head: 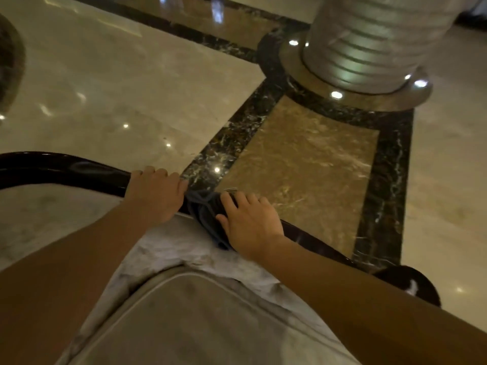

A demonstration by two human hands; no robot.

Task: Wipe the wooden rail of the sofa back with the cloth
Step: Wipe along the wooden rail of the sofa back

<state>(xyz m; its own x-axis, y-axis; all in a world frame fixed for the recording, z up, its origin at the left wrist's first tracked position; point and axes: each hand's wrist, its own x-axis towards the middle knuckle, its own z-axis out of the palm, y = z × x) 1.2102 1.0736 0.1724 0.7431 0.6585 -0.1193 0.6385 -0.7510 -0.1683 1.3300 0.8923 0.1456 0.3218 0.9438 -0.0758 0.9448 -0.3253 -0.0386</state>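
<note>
The dark glossy wooden rail (66, 169) curves along the top of the pale grey sofa back (171, 248), from the left edge down to the right. A dark blue-grey cloth (204, 214) is draped over the rail near its middle. My right hand (250, 219) lies flat on the cloth, fingers spread, pressing it onto the rail. My left hand (158, 193) rests on the bare rail just left of the cloth, fingers curled over the top edge.
A grey seat cushion (197, 320) fills the foreground below my arms. Behind the sofa is polished marble floor (105, 88) with dark inlaid bands. A large ribbed metal column (374, 40) on a lit round base stands at the upper right.
</note>
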